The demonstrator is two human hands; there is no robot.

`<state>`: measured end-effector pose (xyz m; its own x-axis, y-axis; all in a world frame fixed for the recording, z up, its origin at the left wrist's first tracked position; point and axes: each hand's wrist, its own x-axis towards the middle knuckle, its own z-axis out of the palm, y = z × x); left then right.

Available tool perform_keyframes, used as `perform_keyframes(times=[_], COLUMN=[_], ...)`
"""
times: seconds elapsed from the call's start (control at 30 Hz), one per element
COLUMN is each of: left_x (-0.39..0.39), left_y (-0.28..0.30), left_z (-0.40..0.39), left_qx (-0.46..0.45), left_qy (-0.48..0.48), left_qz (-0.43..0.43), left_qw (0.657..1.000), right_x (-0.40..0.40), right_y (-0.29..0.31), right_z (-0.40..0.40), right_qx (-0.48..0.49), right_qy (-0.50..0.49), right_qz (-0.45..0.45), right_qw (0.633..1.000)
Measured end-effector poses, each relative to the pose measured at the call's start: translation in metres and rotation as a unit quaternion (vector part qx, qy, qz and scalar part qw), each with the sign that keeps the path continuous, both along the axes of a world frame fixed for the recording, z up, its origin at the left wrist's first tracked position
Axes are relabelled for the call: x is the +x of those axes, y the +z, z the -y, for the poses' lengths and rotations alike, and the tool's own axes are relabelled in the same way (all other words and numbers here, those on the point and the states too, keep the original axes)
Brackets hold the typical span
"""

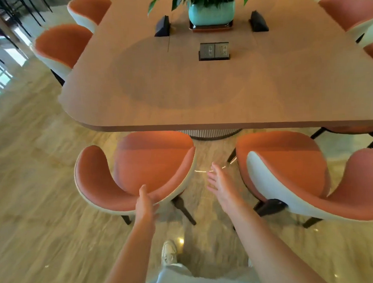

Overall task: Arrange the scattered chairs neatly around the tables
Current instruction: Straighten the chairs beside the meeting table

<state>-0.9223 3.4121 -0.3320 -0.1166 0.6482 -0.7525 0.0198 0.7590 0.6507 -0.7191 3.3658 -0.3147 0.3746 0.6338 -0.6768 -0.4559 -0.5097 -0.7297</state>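
Note:
A large wooden table (201,94) fills the upper view. Two orange chairs with white shells stand at its near edge. On the left chair (144,164), my left hand (146,203) grips the curved backrest rim, thumb over the top. The seat of this chair points toward the table, slightly tucked under the edge. My right hand (222,186) hovers open, fingers spread, in the gap between the two chairs, touching nothing. The right chair (288,171) stands turned at an angle, its seat partly under the table.
More orange chairs stand at the table's left side (61,48) and right side (350,10). A potted plant (211,11), two dark blocks and a socket panel (214,51) sit on the table. The floor is pale marble. My shoe (169,251) is below.

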Motion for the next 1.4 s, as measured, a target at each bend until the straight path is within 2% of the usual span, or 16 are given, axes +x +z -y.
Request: perform_keyframes(times=[0.13,0.33,0.4,0.53,0.7,1.0,1.1,1.4], left_x=[-0.068,-0.108,-0.116,-0.141,-0.174,-0.191,-0.187,-0.183], left_y=[-0.012,-0.013,-0.014,-0.023,-0.048,-0.096,-0.105,-0.107], left_z=[-0.045,-0.083,-0.086,-0.088,-0.101,-0.119,-0.124,-0.125], left_qx=[-0.01,0.003,0.007,0.009,-0.013,-0.091,-0.101,-0.109], left_qy=[-0.001,-0.007,0.019,0.062,0.041,-0.023,-0.001,0.042], left_qz=[-0.053,-0.035,-0.04,-0.08,-0.141,-0.06,-0.019,-0.01], left_qw=[0.999,0.999,0.999,0.995,0.989,0.994,0.995,0.993], right_x=[-0.066,-0.11,-0.116,-0.129,-0.151,-0.163,-0.16,-0.156], right_y=[-0.01,-0.026,-0.034,-0.054,-0.087,-0.11,-0.114,-0.116], right_z=[-0.022,-0.037,-0.04,-0.047,-0.065,-0.082,-0.087,-0.095], right_qx=[-0.041,-0.091,-0.116,-0.154,-0.176,-0.197,-0.213,-0.237], right_qy=[-0.016,-0.023,-0.032,-0.036,-0.07,-0.126,-0.125,-0.115], right_qz=[-0.005,0.023,0.019,-0.013,-0.072,-0.09,-0.076,-0.019], right_qw=[0.999,0.995,0.993,0.987,0.979,0.968,0.966,0.964])
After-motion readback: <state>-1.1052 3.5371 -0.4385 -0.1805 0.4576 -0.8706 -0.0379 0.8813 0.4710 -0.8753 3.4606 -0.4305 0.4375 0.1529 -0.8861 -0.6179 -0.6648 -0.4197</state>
